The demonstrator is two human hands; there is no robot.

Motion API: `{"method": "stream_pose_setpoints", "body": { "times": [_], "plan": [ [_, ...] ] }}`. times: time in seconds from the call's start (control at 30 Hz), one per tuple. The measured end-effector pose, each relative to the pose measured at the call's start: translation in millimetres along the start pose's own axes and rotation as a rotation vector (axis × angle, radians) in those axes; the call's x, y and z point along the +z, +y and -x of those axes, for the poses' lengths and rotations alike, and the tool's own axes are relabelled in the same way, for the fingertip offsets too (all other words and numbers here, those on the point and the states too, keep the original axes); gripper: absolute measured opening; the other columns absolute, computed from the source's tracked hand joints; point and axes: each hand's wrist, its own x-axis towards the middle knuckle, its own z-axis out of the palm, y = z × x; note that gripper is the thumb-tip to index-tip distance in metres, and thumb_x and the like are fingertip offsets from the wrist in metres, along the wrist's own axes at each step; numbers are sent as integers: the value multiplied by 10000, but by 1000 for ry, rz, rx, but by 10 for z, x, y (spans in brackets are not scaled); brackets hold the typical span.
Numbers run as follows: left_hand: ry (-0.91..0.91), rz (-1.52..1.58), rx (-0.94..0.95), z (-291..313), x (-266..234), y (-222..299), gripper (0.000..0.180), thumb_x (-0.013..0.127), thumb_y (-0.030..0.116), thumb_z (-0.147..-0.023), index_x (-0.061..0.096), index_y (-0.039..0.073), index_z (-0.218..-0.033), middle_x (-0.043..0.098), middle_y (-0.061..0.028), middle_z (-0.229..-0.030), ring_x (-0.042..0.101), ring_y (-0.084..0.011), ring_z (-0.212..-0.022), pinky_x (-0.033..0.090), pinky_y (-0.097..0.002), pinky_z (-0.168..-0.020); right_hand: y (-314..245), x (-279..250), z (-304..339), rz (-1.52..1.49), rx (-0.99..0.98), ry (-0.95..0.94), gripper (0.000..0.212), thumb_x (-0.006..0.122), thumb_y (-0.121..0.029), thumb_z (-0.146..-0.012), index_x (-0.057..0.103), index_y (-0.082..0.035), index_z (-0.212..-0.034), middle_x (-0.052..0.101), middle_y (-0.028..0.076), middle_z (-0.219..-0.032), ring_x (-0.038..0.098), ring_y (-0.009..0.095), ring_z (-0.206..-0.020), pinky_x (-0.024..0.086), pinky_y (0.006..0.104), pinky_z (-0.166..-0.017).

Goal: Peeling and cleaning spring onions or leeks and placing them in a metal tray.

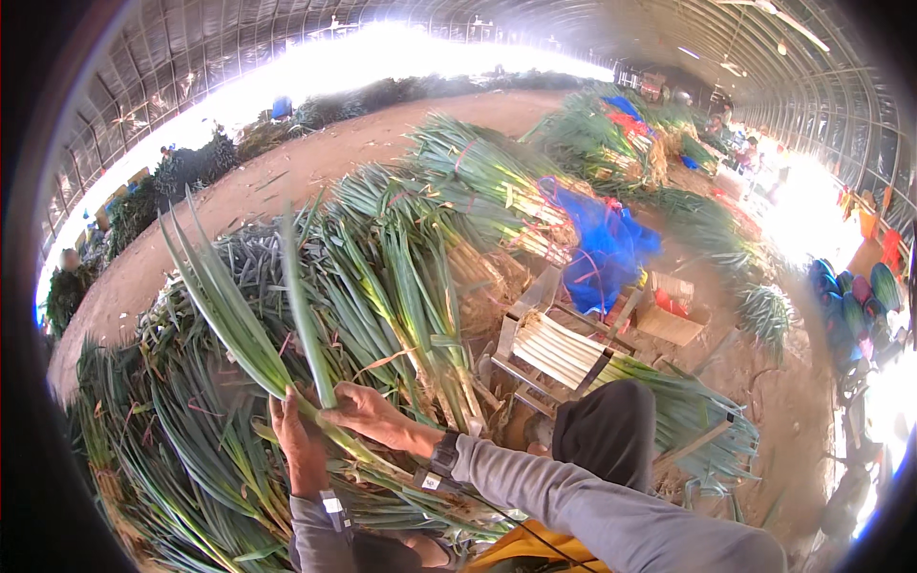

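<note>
My left hand (298, 441) is closed around the stem of a long green onion (244, 339), whose leaves fan up and to the left. Close beside it on the right, my right hand (368, 415) pinches a single green onion leaf (304, 306) that stands apart from the others. The pale lower stem of the held onion slopes down to the right, beneath my right forearm. Loose green onions (210, 458) lie heaped under and around both hands. Just beyond them is a pile of onions (401, 286) with yellowish roots.
Right of my hands, trimmed white onion stems (554, 349) lie in a metal frame (521, 306), with leaves trailing past my knee (607, 430). Behind it are blue sheeting (602, 244) and an open cardboard box (673, 310). More bundles (468, 172) stretch back along the dirt floor.
</note>
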Motion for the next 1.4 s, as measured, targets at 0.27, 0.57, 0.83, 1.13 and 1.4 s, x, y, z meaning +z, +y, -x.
{"method": "stream_pose_setpoints", "body": {
  "times": [0.27,0.57,0.83,1.13,1.4],
  "plan": [
    [62,-24,186,17,-143,131,316,645,183,-1011,561,61,-1290,585,-1,-979,556,-98,-776,478,-264,-670,649,-508,902,351,129,-274,449,636,-286,-990,542,-7,-1329,644,137,-1184,619,246,-1013,515,387,-902],
    [123,-109,256,70,-128,158,427,647,166,-1000,511,62,-1391,646,-55,-1070,554,-85,-793,475,-245,-700,1123,-726,1565,965,226,-321,404,602,-272,-982,561,44,-1230,614,214,-1069,624,380,-1018,491,462,-884],
    [-11,-48,-6,117,61,63,423,641,144,-995,517,51,-1389,639,-64,-1179,587,-140,-959,479,-306,-838,315,-2,349,729,-223,15,364,693,-154,-943,600,5,-1256,650,172,-1112,649,352,-1007,514,398,-852],
    [-125,96,-13,189,76,200,449,663,107,-976,509,57,-1394,635,-40,-1153,601,-167,-1070,470,-352,-974,125,-133,192,573,16,-22,276,746,-98,-896,689,5,-1146,703,145,-1077,680,256,-999,525,337,-870],
    [-201,135,44,232,-8,314,398,637,128,-1000,496,49,-1363,592,-26,-1081,578,-143,-990,486,-320,-888,173,-42,441,475,-37,-168,315,726,-133,-922,630,10,-1186,669,126,-1088,634,217,-1021,484,353,-893]
  ]
}}
